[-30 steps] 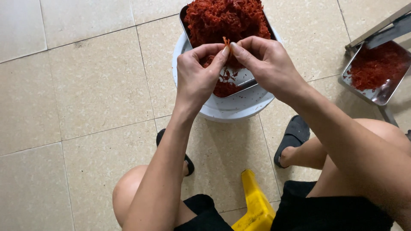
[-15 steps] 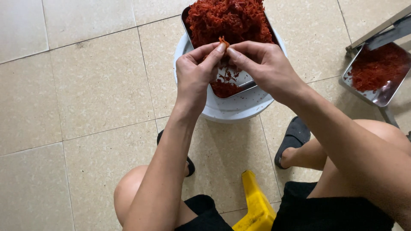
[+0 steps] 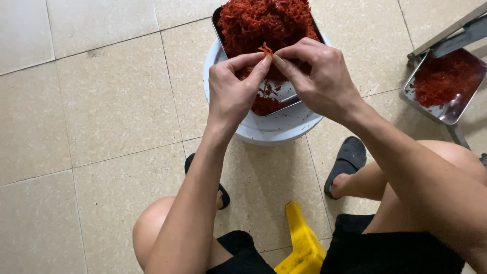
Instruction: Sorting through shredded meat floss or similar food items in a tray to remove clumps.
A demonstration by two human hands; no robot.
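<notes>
While both hands meet above the heaped tray [image 3: 219, 23], a small red piece [image 3: 265, 49] sits pinched between them, poking up just past the fingertips. The left hand [image 3: 234, 89] closes thumb and forefinger on it from the left side, and the right hand [image 3: 318, 76] closes on it from the right, so each grip is shut on the same piece with the fingertips almost touching. Its long axis cannot be told; only a short tip shows above the fingers. Neither hand is nearer: the piece lies at the meeting point, directly above the near half of the tray, where the red heap [image 3: 264, 20] thins to loose shreds on bare metal. That tray rests on a white tub [image 3: 274, 129] standing on the tiled floor [image 3: 101, 101]. Well apart to the right, a second tray [image 3: 446, 114] holds a thinner layer of the same red stuff. A yellow stool [image 3: 299, 238] shows between the knees, with dark sandals on both feet.
</notes>
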